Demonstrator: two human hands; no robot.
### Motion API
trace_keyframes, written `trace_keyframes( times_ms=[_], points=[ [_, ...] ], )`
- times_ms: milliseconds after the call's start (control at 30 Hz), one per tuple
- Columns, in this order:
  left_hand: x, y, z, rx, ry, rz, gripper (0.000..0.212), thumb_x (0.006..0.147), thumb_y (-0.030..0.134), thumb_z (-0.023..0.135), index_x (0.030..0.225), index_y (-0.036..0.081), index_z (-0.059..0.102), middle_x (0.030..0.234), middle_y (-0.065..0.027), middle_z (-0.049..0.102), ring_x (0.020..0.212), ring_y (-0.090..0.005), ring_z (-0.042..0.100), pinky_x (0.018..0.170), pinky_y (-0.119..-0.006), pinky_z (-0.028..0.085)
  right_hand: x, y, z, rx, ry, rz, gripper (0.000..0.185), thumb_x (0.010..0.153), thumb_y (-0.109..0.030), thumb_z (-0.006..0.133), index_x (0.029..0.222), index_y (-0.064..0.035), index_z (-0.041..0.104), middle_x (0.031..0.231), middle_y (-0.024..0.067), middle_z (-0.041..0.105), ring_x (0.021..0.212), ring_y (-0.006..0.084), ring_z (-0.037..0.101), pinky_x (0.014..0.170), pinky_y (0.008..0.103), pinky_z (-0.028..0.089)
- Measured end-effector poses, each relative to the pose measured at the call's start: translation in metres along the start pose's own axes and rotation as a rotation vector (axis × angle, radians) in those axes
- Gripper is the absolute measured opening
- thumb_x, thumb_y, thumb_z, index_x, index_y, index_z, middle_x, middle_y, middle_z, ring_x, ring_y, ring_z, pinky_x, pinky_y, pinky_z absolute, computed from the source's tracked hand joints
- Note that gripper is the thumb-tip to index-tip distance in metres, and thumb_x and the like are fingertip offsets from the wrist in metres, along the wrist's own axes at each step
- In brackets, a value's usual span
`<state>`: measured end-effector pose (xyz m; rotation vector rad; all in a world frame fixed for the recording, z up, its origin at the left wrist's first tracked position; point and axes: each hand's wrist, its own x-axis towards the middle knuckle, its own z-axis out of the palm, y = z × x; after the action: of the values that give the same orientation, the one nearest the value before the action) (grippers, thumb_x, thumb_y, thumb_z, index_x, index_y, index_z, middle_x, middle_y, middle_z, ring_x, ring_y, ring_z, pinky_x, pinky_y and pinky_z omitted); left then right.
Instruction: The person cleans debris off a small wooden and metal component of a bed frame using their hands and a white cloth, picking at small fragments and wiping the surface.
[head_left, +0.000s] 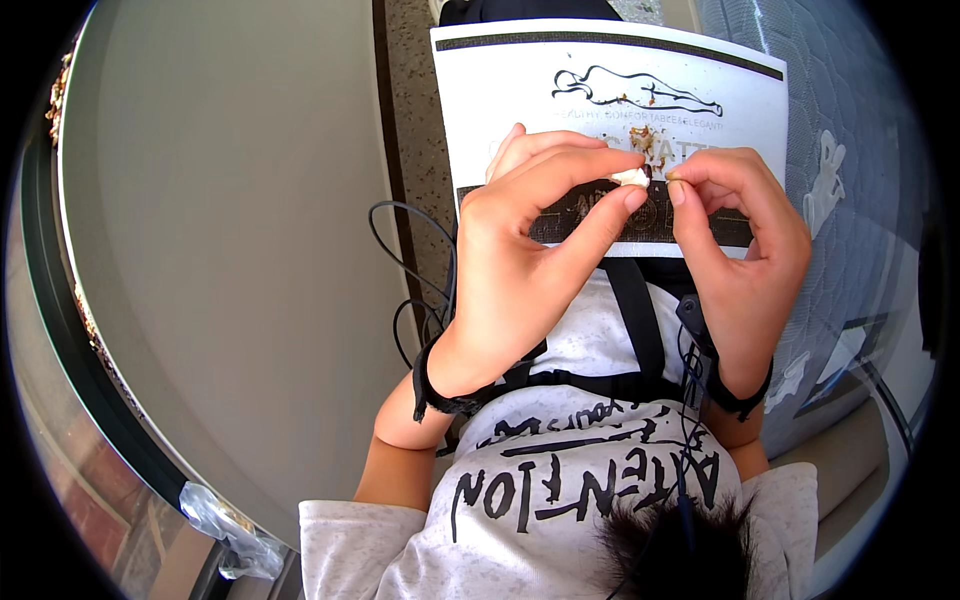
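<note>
Between the thumb and index finger of my left hand (525, 225) is a small whitish piece (632, 178) with a dark bit at its right end. Close by on the right, my right hand (750, 210) pinches thumb and index finger together on a tiny brownish bit (672, 177), too small to identify. Both hands are above a white printed sheet (510, 82) with dark bands and a line drawing of a lying figure, resting over the lap. Brown and orange crumbs (643, 141) are scattered on the sheet just beyond the fingertips.
A large plain grey panel (247, 225) fills the left side, with a speckled floor strip (424, 112) beside it. Black cables (401, 259) loop near my left wrist. On the right lies a quilted mattress (862, 247) under clear plastic. Crumpled clear plastic (229, 525) is at lower left.
</note>
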<state>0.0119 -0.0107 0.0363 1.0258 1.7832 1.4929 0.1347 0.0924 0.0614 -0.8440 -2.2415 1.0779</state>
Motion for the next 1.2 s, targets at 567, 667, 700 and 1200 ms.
trace_keyframes(
  times_ms=[567, 667, 700, 1200],
  points=[
    [-0.002, -0.004, 0.007, -0.511, 0.004, -0.296, 0.018, 0.087, 0.002, 0.059, 0.104, -0.003, 0.063, 0.096, -0.0135, 0.067, 0.096, -0.0192, 0.063, 0.093, -0.032, 0.045, 0.000, 0.015, 0.007, -0.179, -0.046, -0.006, 0.011, 0.079, 0.004, 0.061, 0.088, -0.0013, 0.058, 0.077, 0.0081, 0.058, 0.064, 0.0192, 0.059, 0.058, 0.0273, 0.046],
    [-0.004, -0.007, 0.006, -0.193, 0.031, -0.135, 0.017, 0.083, 0.001, 0.064, 0.100, -0.001, 0.065, 0.095, -0.0086, 0.067, 0.095, -0.0170, 0.061, 0.098, -0.037, 0.040, 0.001, 0.018, 0.008, -0.181, -0.045, 0.007, 0.012, 0.079, 0.004, 0.061, 0.089, -0.0011, 0.059, 0.078, 0.0082, 0.058, 0.065, 0.0186, 0.060, 0.059, 0.0269, 0.046],
    [-0.003, -0.007, 0.005, -0.068, 0.033, -0.054, 0.018, 0.081, 0.001, 0.066, 0.099, 0.000, 0.066, 0.095, -0.0069, 0.067, 0.095, -0.0165, 0.061, 0.100, -0.039, 0.037, 0.001, 0.019, 0.007, -0.153, -0.048, 0.006, 0.012, 0.079, 0.005, 0.061, 0.089, -0.0009, 0.059, 0.078, 0.0080, 0.058, 0.066, 0.0183, 0.060, 0.059, 0.0265, 0.046],
    [-0.001, 0.000, 0.013, 0.292, 0.146, 0.217, 0.022, 0.068, 0.000, 0.075, 0.088, 0.005, 0.066, 0.085, -0.0027, 0.065, 0.089, -0.0189, 0.059, 0.102, -0.047, 0.031, 0.001, 0.005, 0.000, 0.014, -0.022, -0.044, 0.013, 0.074, 0.007, 0.065, 0.085, 0.0009, 0.063, 0.079, 0.0073, 0.063, 0.066, 0.0137, 0.062, 0.060, 0.0225, 0.049]
  ],
)
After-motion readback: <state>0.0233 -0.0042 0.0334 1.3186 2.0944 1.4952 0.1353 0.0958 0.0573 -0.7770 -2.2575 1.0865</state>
